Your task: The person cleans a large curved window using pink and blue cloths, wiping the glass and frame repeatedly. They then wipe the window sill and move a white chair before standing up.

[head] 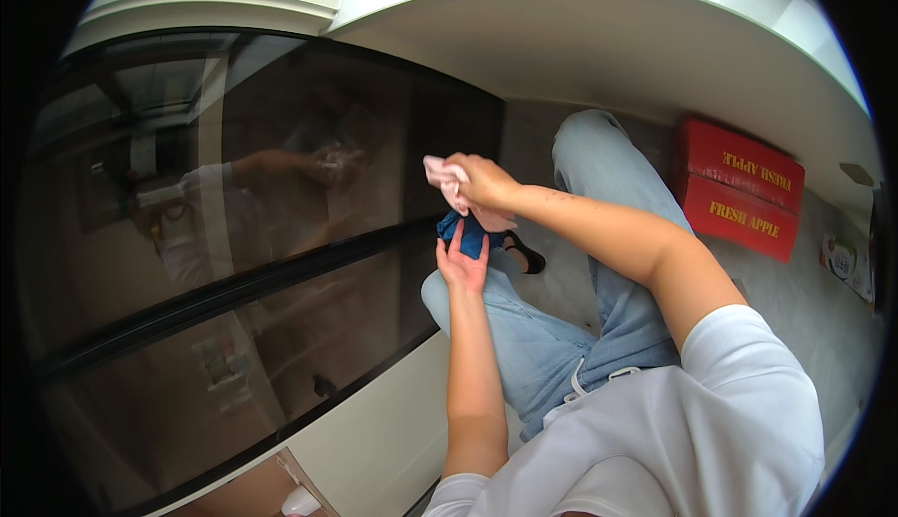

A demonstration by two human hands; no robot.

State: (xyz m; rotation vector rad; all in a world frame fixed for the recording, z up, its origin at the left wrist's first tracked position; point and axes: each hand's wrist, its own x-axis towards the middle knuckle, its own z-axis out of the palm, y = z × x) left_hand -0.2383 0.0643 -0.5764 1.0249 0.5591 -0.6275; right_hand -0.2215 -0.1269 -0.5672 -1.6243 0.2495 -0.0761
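My right hand (480,179) grips a crumpled pink cloth (445,177), part of which hangs below the fingers. Just under it, my left hand (464,261) is palm up with its fingers spread, against a dark blue cloth or bag (471,238). Whether the left fingers hold the blue thing or only touch it, I cannot tell. Both hands are above my bent left knee, close to a dark glossy glass panel (316,187) on the left.
A black frame bar (231,303) crosses the glass. A red cardboard box (744,194) stands on the grey floor (758,306) at the right, by a pale wall (596,54). A white printed package (845,261) lies further right. A white object (300,501) shows at the bottom.
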